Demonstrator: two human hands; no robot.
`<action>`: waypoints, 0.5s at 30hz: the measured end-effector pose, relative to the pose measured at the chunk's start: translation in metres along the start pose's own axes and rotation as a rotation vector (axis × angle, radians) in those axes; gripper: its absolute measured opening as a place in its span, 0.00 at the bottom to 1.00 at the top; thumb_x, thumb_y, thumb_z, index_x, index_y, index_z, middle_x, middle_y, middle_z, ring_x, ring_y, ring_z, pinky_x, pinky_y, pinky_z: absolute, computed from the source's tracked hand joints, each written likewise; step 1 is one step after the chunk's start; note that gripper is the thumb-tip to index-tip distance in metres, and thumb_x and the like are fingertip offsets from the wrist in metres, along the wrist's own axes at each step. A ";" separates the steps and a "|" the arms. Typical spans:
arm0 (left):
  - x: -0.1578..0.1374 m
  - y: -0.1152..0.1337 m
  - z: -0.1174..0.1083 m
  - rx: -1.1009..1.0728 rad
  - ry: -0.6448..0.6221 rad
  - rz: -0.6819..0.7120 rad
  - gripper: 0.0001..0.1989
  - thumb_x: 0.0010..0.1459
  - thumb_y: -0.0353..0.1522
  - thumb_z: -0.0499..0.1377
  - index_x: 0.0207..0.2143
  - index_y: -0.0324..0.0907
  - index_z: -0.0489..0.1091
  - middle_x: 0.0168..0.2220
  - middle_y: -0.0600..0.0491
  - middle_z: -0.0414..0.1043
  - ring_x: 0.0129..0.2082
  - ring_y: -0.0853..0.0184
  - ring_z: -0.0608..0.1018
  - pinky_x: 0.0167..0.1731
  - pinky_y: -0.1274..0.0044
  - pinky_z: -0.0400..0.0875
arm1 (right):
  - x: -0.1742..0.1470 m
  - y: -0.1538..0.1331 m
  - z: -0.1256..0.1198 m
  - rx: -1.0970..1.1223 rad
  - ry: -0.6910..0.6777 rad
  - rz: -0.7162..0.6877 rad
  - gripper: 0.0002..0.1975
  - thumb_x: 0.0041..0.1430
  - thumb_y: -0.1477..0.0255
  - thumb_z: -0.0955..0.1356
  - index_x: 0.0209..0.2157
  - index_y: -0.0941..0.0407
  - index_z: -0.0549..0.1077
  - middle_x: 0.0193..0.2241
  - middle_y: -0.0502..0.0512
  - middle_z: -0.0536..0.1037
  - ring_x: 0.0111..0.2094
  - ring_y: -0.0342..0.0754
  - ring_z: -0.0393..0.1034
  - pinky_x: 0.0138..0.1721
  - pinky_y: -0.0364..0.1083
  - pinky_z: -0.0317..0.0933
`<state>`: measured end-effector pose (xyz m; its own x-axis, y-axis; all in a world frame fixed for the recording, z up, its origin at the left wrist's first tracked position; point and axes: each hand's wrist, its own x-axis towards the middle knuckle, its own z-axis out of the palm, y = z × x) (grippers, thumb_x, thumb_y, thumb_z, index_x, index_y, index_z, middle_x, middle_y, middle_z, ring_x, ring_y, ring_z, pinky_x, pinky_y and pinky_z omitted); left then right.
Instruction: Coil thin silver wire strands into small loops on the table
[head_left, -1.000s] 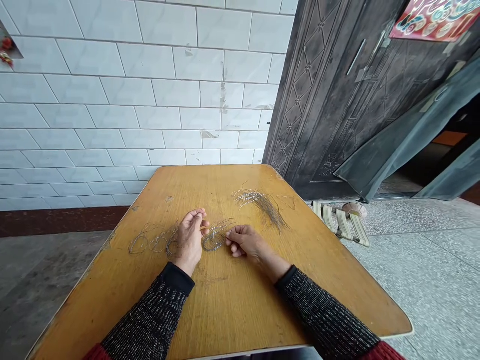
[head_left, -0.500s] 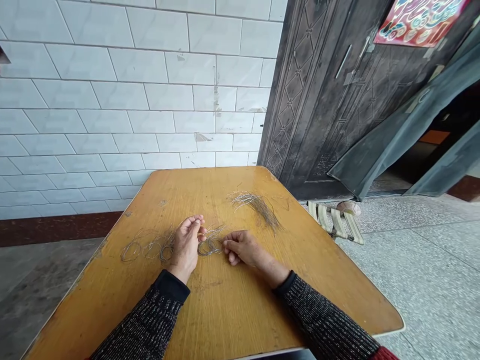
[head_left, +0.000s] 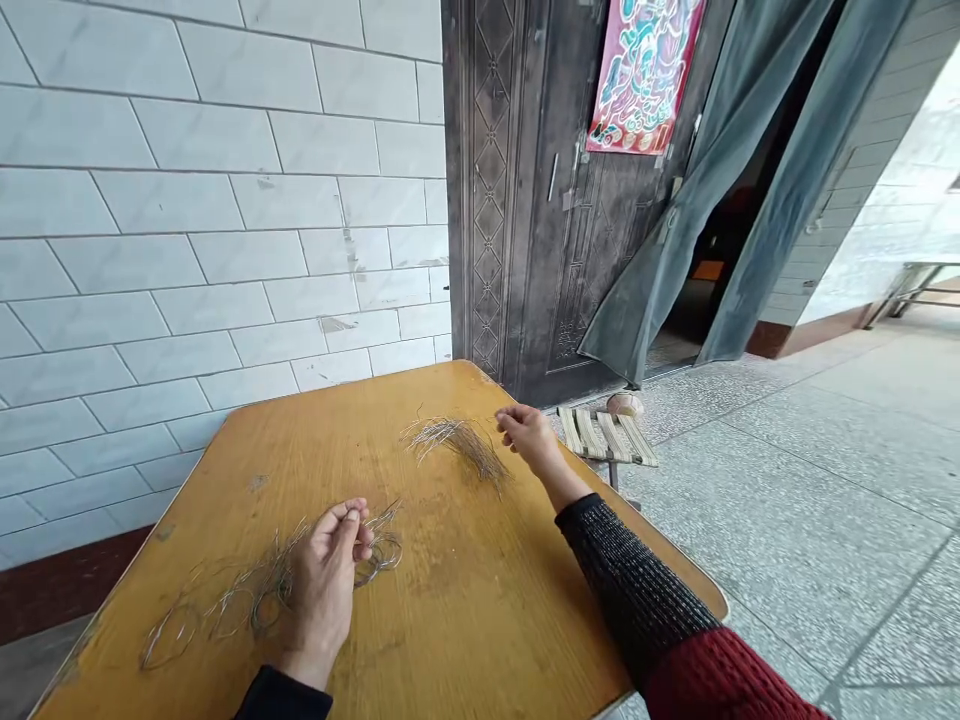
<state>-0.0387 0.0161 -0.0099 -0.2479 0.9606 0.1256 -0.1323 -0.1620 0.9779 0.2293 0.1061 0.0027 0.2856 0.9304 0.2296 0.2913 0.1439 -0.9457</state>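
Near the left front of the table, my left hand (head_left: 326,575) is closed in a pinch of thumb and fingertips; anything held there is too thin to make out. Just beside it lies a coiled wire loop (head_left: 384,560), partly hidden by the hand. Left of the hand several more thin wire loops (head_left: 169,637) are spread in a row. My right hand (head_left: 531,438) reaches out over the table's right edge, thumb and forefinger pinched together. It is close to the right end of a loose bundle of straight thin wires (head_left: 469,445); whether a strand is between its fingers cannot be seen.
The wooden table (head_left: 450,610) stands against a white tiled wall (head_left: 217,250). A dark carved door (head_left: 517,230) and a grey-green curtain (head_left: 645,290) are beyond it. A low stool with a striped woven seat (head_left: 607,437) stands by the table's right side.
My right hand has moved away from the coil by my left hand, up and right to the wire bundle. The view has turned right; my left hand keeps its pinch.
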 end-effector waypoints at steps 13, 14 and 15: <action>-0.013 -0.005 0.005 0.198 -0.154 0.045 0.14 0.50 0.41 0.56 0.33 0.39 0.70 0.22 0.54 0.68 0.21 0.71 0.68 0.22 0.80 0.65 | 0.051 0.034 0.011 -0.651 -0.071 -0.003 0.10 0.53 0.75 0.63 0.37 0.58 0.73 0.33 0.56 0.77 0.37 0.47 0.70 0.36 0.42 0.60; -0.012 -0.006 0.005 0.205 -0.161 0.048 0.14 0.50 0.41 0.56 0.33 0.39 0.70 0.22 0.55 0.68 0.21 0.71 0.68 0.22 0.79 0.65 | 0.055 0.032 0.016 -0.693 -0.095 -0.008 0.11 0.55 0.75 0.63 0.39 0.58 0.72 0.35 0.57 0.76 0.39 0.47 0.69 0.38 0.43 0.60; -0.012 -0.006 0.004 0.215 -0.169 0.053 0.15 0.50 0.41 0.56 0.33 0.39 0.70 0.22 0.55 0.67 0.21 0.71 0.68 0.22 0.79 0.65 | 0.058 0.031 0.020 -0.734 -0.121 -0.015 0.12 0.56 0.74 0.63 0.42 0.58 0.71 0.38 0.57 0.75 0.41 0.48 0.69 0.40 0.45 0.61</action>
<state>-0.0306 0.0063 -0.0165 -0.0835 0.9790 0.1861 0.0873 -0.1788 0.9800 0.2367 0.1716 -0.0176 0.1866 0.9669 0.1739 0.8413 -0.0659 -0.5365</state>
